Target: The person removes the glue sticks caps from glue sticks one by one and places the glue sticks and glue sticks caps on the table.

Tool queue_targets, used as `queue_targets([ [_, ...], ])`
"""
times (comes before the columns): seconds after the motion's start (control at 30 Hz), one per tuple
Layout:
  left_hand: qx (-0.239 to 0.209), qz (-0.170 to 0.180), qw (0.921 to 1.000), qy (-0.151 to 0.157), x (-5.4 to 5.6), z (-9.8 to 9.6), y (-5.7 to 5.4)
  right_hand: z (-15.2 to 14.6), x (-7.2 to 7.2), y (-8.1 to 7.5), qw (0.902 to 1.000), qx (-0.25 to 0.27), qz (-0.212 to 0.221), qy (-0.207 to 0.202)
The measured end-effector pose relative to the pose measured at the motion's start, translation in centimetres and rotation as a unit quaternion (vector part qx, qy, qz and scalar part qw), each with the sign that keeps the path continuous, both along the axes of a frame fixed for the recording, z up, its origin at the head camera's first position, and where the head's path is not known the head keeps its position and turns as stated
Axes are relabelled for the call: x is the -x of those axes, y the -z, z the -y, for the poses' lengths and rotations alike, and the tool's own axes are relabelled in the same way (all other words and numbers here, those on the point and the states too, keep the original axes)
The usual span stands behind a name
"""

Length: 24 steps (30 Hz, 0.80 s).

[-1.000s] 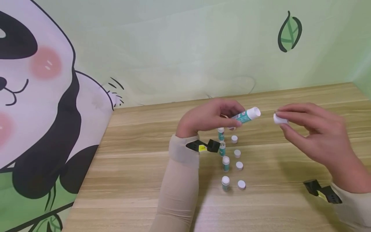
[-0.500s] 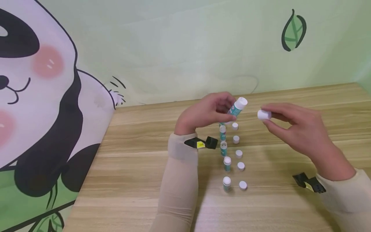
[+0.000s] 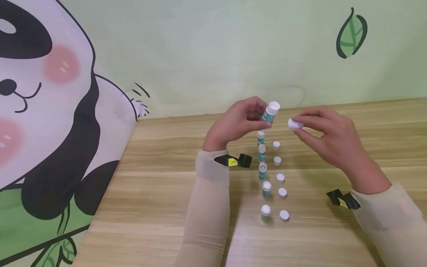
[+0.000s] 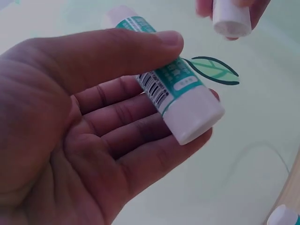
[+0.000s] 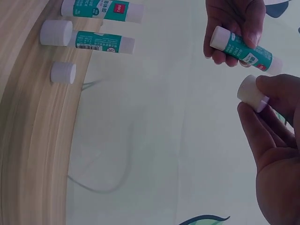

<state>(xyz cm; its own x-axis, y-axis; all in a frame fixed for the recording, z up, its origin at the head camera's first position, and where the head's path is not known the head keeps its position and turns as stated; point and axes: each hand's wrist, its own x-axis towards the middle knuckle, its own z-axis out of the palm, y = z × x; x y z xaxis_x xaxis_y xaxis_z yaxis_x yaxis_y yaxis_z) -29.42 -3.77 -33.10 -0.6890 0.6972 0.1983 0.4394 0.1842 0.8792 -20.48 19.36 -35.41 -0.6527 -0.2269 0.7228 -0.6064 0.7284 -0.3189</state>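
Observation:
My left hand (image 3: 238, 120) holds a teal-and-white glue stick (image 3: 269, 112) between thumb and fingers, its uncapped white end tilted up and to the right. In the left wrist view the thumb presses across the label of the glue stick (image 4: 166, 77), and a barcode shows. My right hand (image 3: 330, 137) pinches a white cap (image 3: 295, 124) by thumb and fingertips, a short gap right of the glue stick. The right wrist view has the cap (image 5: 252, 93) close to one end of the held glue stick (image 5: 246, 50).
Below the hands, several uncapped glue sticks (image 3: 266, 190) stand upright in a column on the wooden table (image 3: 160, 185). White caps (image 3: 282, 193) lie in a matching column just right of them. Behind the table rises a pale green wall (image 3: 213, 55) with a painted panda (image 3: 63, 96).
The left hand has raised the glue stick and turned it more upright. My right hand has moved left with the cap, toward the glue stick. The head view has shifted slightly.

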Motion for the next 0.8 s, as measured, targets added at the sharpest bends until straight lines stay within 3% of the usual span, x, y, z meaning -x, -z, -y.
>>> queue_targets([
  [0.33,0.016,0.02,0.9974,-0.067,0.7,0.4,0.7,0.4,1.6,0.8,0.9988,0.041,0.015,-0.02],
  [0.5,0.016,0.029,0.9941,-0.103,0.6,0.4,0.7,0.6,2.2,1.2,0.9983,0.035,0.044,-0.014],
  [0.67,0.015,0.035,0.9926,-0.115,0.7,0.4,0.9,0.7,2.8,1.6,0.998,0.013,0.063,-0.001],
  [0.8,0.016,0.035,0.9918,-0.122,1.2,0.5,1.4,0.8,3.2,2.0,0.9987,0.009,0.05,-0.003],
])
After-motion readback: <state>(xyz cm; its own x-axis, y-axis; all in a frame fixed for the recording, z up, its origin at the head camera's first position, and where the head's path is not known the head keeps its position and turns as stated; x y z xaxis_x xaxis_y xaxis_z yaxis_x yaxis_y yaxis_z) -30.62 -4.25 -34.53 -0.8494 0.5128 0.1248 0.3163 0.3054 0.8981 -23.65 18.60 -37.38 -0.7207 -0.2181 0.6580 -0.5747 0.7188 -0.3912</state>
